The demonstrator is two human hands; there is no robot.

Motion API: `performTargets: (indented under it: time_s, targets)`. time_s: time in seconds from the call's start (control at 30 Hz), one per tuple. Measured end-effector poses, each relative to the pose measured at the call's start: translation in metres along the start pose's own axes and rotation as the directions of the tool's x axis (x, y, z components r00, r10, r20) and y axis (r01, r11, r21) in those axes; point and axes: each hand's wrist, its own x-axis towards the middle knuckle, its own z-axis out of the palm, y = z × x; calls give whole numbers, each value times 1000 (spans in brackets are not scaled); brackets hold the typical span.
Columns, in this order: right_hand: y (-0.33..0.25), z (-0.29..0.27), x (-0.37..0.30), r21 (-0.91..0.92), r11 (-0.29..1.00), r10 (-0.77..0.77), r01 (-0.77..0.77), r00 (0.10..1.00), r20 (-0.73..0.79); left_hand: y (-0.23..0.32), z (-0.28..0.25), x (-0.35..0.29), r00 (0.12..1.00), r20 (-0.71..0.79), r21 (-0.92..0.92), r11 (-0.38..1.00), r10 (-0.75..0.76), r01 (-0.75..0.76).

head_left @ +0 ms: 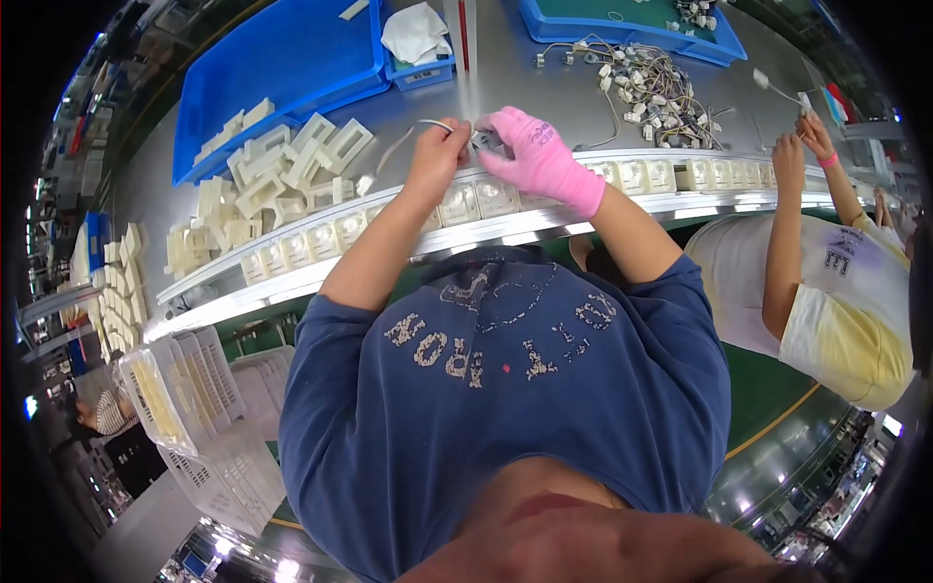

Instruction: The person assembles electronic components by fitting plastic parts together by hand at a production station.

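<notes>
My bare left hand (440, 155) is closed in a pinch on a thin grey cable (394, 149). The cable curls out past the thumb and trails left to a small white connector (364, 185) near the rail. Right beside it, my right hand (533, 155), in a pink glove, is closed round a small grey metallic part (491, 145), mostly covered by the fingers. Whether the cable joins that part is hidden between the hands. Below both hands runs a row of off-white housings (457, 204) set along a metal rail.
Loose white plastic frames (262, 175) lie heaped at left, by a large blue tray (282, 58). A small blue bin (424, 75) holds white cloth. Tangled cables (661, 97) lie at right, below another blue tray (632, 31). A co-worker's hands (812, 136) work at far right.
</notes>
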Motion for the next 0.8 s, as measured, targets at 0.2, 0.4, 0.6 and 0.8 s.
performTargets:
  time_s: [0.2, 0.4, 0.6, 0.8]
  targets:
    - [1, -10, -11, -206, 960, -139, 188, 963, 229, 15, -5, -18, 934, 279, 702, 616, 226, -358]
    - [-2, 0, -23, -401, 823, -222, 404, 876, 428, -3, -6, -33, 801, 494, 720, 356, 340, -595]
    - [9, 3, -33, -440, 809, -216, 390, 893, 395, -8, 12, -39, 804, 425, 769, 303, 417, -563]
    - [5, 20, -58, -477, 848, -223, 229, 972, 71, -12, 20, -43, 826, 351, 795, 325, 441, -512]
